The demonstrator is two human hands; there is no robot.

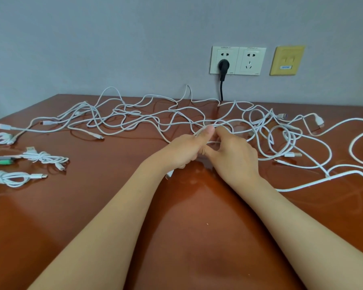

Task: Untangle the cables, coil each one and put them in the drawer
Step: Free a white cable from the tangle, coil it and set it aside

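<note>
Head view: pinching a cable with left hand and right hand amid tangle; few coils on desk, most untangling and stowing left.

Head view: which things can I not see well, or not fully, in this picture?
- Drawer: not in this view at all.
- Coiled cable and green thing: cut off by the left edge.
- Held cable between left hand and right hand: hidden by curled fingers; which strand of the tangle cannot be told.
- Black cord: goes down behind the table.
- Socket print: too small.
</note>
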